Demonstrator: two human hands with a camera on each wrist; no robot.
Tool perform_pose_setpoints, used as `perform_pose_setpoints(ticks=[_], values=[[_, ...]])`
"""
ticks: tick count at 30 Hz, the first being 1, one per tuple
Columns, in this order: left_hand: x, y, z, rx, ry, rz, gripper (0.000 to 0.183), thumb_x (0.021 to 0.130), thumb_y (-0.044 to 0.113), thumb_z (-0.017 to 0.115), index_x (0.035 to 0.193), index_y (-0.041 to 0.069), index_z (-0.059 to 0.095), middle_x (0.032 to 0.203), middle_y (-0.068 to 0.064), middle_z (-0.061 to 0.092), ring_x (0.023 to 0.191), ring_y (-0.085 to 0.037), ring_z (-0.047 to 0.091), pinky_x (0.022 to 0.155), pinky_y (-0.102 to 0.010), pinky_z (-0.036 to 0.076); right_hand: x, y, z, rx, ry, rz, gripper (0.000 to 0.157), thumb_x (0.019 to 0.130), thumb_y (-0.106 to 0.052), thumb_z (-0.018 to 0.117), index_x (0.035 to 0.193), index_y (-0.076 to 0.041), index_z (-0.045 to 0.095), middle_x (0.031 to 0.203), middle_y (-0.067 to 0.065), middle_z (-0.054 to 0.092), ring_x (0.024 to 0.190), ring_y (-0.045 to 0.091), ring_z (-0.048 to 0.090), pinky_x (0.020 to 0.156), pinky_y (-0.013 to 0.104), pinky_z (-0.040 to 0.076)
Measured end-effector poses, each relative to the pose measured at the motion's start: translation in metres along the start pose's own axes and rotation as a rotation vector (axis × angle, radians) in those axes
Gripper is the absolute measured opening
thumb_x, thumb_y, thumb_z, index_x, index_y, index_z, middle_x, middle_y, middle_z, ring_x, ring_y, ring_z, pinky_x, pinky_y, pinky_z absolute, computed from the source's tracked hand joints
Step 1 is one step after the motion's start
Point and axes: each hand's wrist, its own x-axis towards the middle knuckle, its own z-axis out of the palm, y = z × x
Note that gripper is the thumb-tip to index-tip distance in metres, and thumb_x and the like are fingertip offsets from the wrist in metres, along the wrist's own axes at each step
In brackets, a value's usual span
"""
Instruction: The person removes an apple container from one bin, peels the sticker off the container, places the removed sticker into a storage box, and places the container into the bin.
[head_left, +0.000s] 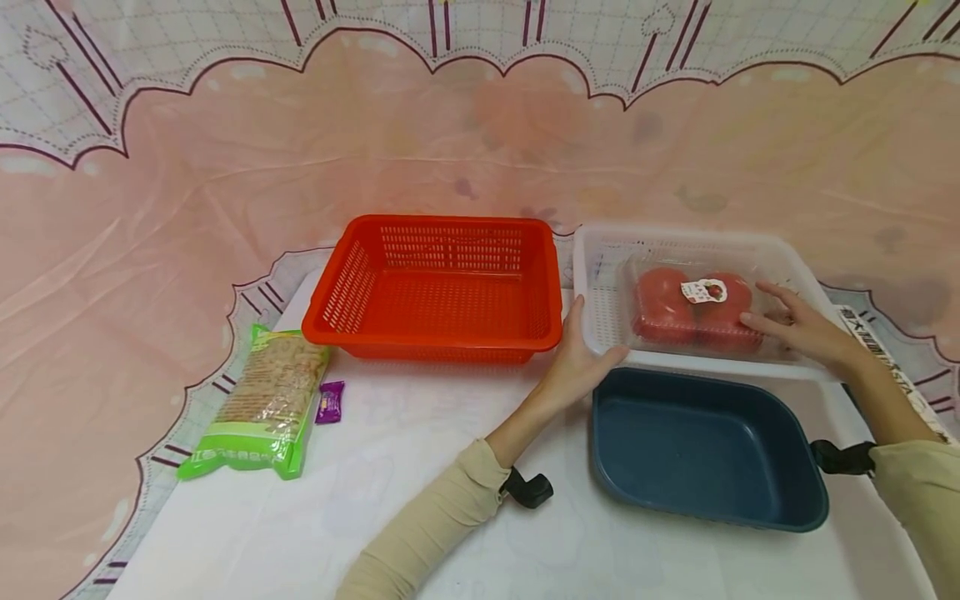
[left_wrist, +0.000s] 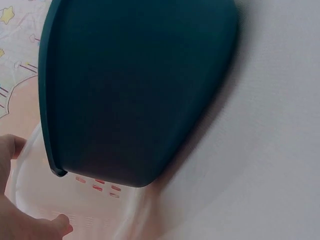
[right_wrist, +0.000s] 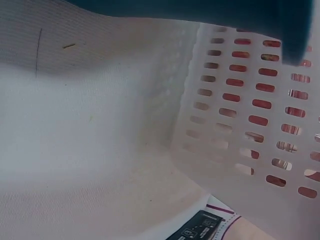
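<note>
Muted, diffuse light casts only soft shadows.

The head view is looking forward and down; both wrist views, low and close, are sharing the white perforated basket (head_left: 604, 302).

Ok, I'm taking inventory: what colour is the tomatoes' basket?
White basket, best in the head view.

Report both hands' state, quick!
Left hand: open, spread at the near left corner of the white basket.
Right hand: open, at the right end of the tomato pack.
</note>
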Motion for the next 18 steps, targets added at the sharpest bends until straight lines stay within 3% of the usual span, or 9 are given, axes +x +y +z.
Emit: perform_pose_setpoints(ticks=[3,7,11,14,18], values=[[0.0017,-0.0040,0.0005,-0.047,0.001,0.026,0.090,0.089,0.027,0.067,0.156,0.019,0.007,0.161,-0.005,0.020,0.139,-0.025,0.034,0.119,-0.046,0.031,-0.0005,-0.0001,0.0009,-0.018,0.027,-0.007,0.086,0.099,-0.048,0.044,0.155,-0.012,-0.009,0.148,0.045,0.018,0.130,0.062,0.028,0.089,0.066,0.048],[0.0024,-0.0069,-0.0001,-0.070,-0.003,0.032,0.089,0.090,0.027,0.066,0.155,0.021,0.007,0.161,-0.005,0.020,0.138,-0.025,0.036,0.118,-0.047,0.032,0.0003,-0.0002,0.0008,-0.015,0.049,-0.009,0.085,0.099,-0.049,0.045,0.156,-0.012,-0.006,0.149,0.045,0.016,0.131,0.063,0.027,0.092,0.070,0.044],[0.0032,-0.0083,-0.0003,-0.075,-0.009,0.040,0.090,0.089,0.029,0.066,0.155,0.022,0.006,0.161,-0.005,0.019,0.139,-0.025,0.034,0.119,-0.049,0.030,-0.0003,0.0004,0.0006,-0.008,0.083,-0.017,0.083,0.099,-0.048,0.045,0.156,-0.012,-0.002,0.146,0.043,0.025,0.126,0.058,0.035,0.079,0.047,0.056],[0.0038,-0.0087,-0.0001,-0.074,-0.011,0.044,0.090,0.089,0.029,0.066,0.155,0.022,0.006,0.162,-0.006,0.018,0.141,-0.025,0.032,0.119,-0.050,0.028,-0.0018,0.0008,0.0007,-0.005,0.130,-0.024,0.080,0.098,-0.047,0.046,0.156,-0.011,0.003,0.141,0.040,0.033,0.112,0.044,0.048,0.067,0.028,0.052],[0.0042,-0.0087,0.0001,-0.071,-0.011,0.038,0.090,0.089,0.030,0.066,0.155,0.022,0.006,0.162,-0.005,0.019,0.141,-0.025,0.032,0.120,-0.050,0.026,-0.0029,0.0013,-0.0002,0.003,0.175,-0.031,0.077,0.099,-0.046,0.046,0.157,-0.013,0.009,0.137,0.035,0.040,0.093,0.007,0.051,0.064,0.023,0.050]])
